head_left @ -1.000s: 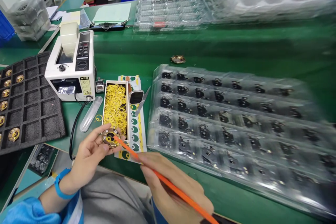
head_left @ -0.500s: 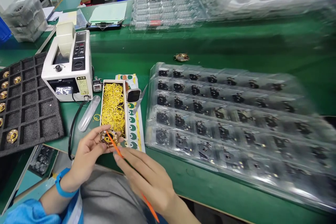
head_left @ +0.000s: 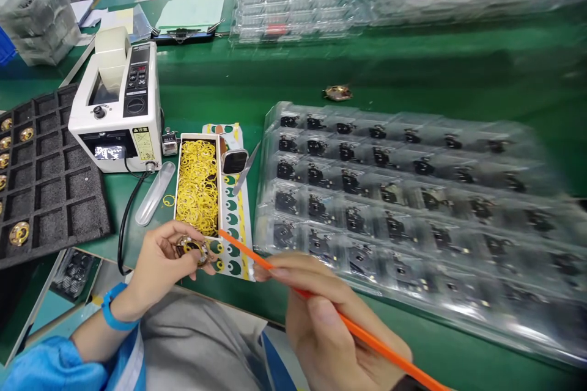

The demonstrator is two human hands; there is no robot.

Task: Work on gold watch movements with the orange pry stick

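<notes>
Between the fingers and thumb of my left hand (head_left: 162,263) is a round gold-coloured part (head_left: 191,249) with a dark middle and a yellow ring on it. My right hand (head_left: 339,324) grips a thin orange stick (head_left: 367,336), whose tip points left and stands apart from the gold part. Just beyond my left hand lies a white box (head_left: 220,195) full of yellow rings (head_left: 198,186). A printed strip with ring-shaped cutouts (head_left: 233,232) runs along the box's right side. On that strip rest a smartwatch-like dark-faced device (head_left: 234,162) and metal tweezers (head_left: 247,168).
A white tape dispenser (head_left: 117,116) stands at the left beside a black foam tray (head_left: 87,201) holding several gold parts. A large clear tray (head_left: 293,244) of black parts covers the right. Another gold part (head_left: 338,93) lies behind it. Clear trays (head_left: 293,6) are stacked at the back.
My right hand has moved right, drawing the orange stick's tip off the gold part. My left hand still holds that part, slightly turned. The view has shifted a little.
</notes>
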